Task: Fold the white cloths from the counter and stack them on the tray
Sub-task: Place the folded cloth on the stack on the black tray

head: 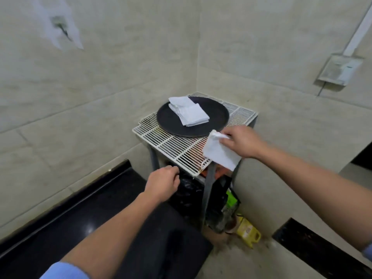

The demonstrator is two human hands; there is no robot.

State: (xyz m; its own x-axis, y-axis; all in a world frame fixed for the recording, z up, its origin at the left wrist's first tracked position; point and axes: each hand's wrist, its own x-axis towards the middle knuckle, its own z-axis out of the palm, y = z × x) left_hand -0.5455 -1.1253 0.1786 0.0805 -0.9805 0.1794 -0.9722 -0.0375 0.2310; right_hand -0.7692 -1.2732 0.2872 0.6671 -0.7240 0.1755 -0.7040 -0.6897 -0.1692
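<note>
Here, the right hand (243, 140) pinches a folded white cloth (220, 153) by its upper corner, fingers curled around it. The rest of the cloth hangs down and to the left of the hand, over the front corner of the wire surface (173, 146). Just beyond and left of that hand sits the round black tray (167, 121). A stack of folded cloths (190, 112) (slightly fanned, not squared up) rests on its far half, and the tray's near rim lies between the hand and the stack. The left hand (163, 183) hangs lower, just short of the wire surface's front edge, fingers loosely curled with nothing in them. Behind its wrist runs a black surface (90, 214). Below and right of it, under the wire top, are a black bag (189, 192), a green packet (231, 200) and a yellow jug (246, 231) on the floor. A wall box (338, 70) is mounted high above the right hand.
</note>
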